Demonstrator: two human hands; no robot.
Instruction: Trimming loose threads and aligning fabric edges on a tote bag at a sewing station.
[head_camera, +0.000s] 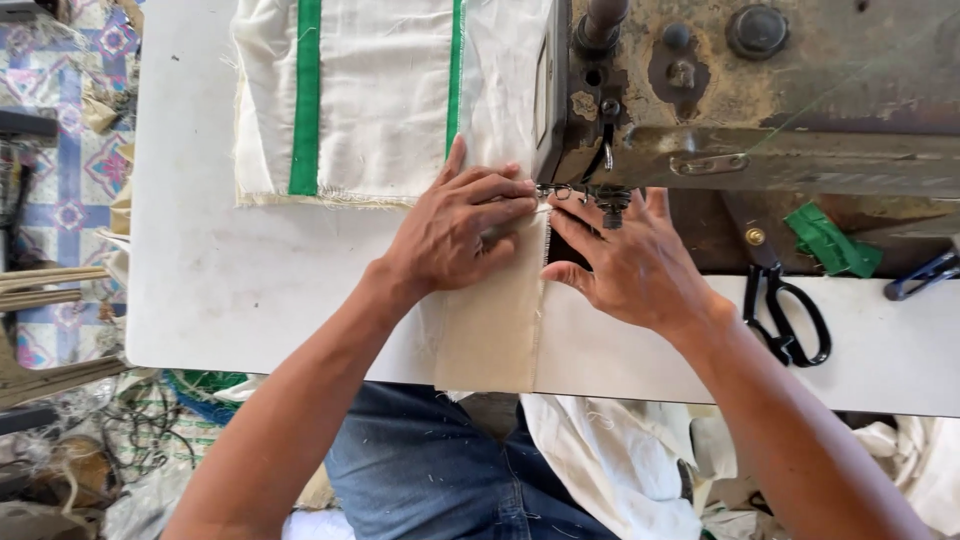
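Note:
A strip of beige cloth (490, 330) lies on the white table (250, 290) and runs up under the presser foot (575, 193) of an old brown sewing machine (780, 90). My left hand (455, 230) lies flat on the cloth, its fingertips pressing just left of the needle. My right hand (630, 260) rests on the cloth's right edge directly below the foot, fingers spread. Neither hand grips anything; both hold the cloth flat.
A stack of cream cloth with green stripes (350, 100) lies at the table's back, behind my left hand. Black scissors (785, 310) and a scrap of green ribbon (832, 243) sit to the right. White cloth (610, 460) hangs over my lap.

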